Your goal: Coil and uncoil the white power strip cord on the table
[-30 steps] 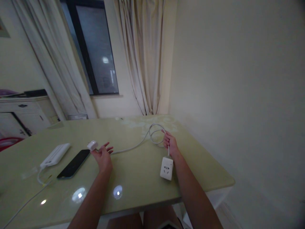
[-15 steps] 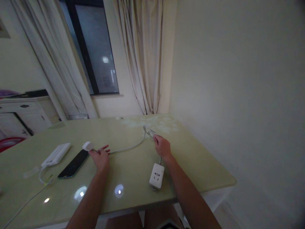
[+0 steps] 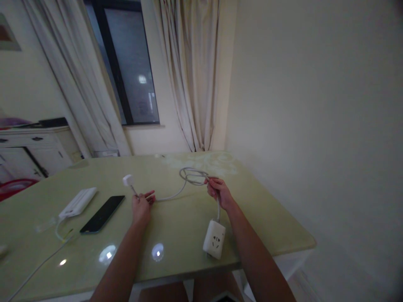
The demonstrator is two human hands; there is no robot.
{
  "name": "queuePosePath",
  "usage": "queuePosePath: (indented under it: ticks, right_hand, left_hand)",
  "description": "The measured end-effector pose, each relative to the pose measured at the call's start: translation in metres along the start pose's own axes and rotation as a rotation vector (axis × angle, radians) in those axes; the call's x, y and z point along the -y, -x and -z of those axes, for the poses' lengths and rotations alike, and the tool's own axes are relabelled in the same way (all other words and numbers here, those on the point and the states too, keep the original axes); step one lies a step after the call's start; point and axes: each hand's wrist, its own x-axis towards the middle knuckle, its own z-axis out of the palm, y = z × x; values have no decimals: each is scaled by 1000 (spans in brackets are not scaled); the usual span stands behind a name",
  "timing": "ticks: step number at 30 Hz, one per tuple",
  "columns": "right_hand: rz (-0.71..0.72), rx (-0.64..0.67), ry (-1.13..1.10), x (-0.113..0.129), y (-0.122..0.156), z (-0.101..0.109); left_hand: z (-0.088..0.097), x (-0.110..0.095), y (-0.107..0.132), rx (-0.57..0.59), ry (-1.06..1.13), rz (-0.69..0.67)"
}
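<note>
My left hand (image 3: pixel 143 206) pinches a pale power cord (image 3: pixel 171 197) just behind its white plug (image 3: pixel 127 180), some of its fingers stretched out to the right. The cord runs across to a loose coil (image 3: pixel 192 175). My right hand (image 3: pixel 218 192) is closed on that coil's near end. Below the right hand, the cord leads down to a white extension socket (image 3: pixel 214 239), its outlet holes facing up toward me. A dark phone (image 3: pixel 103 214) lies flat on the table, left of my left hand.
The glossy greenish table (image 3: pixel 176 235) meets a bare wall on the right. At the left lies a white power bank (image 3: pixel 78 203) with a white cable (image 3: pixel 37 266). Farther back stand a white cabinet (image 3: pixel 47 147), a red chair (image 3: pixel 19 188), curtains (image 3: pixel 192 75) and a window.
My left hand and the plug have moved right, away from the phone. The coil at my right hand has spread wider to the left. The socket has shifted slightly right.
</note>
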Motion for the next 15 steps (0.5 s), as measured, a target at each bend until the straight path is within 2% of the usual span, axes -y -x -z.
queuePosePath:
  ticks: [6, 8, 11, 13, 15]
  right_hand:
    - [-13, -6, -114, 2, 2, -4]
    - [-23, -3, -141, -1, 1, -4]
    - [-33, -9, -172, -5, -2, -2]
    - [-30, -19, -179, -7, -3, 0]
    - [-32, -15, -188, -9, -4, 2]
  left_hand:
    - [2, -2, 7, 99, -257, -54]
    - [3, -6, 13, 110, -483, -185]
    - [4, -10, 20, 63, -825, -423]
    - [4, -11, 21, 22, -874, -516]
    - [4, -9, 20, 11, -844, -543]
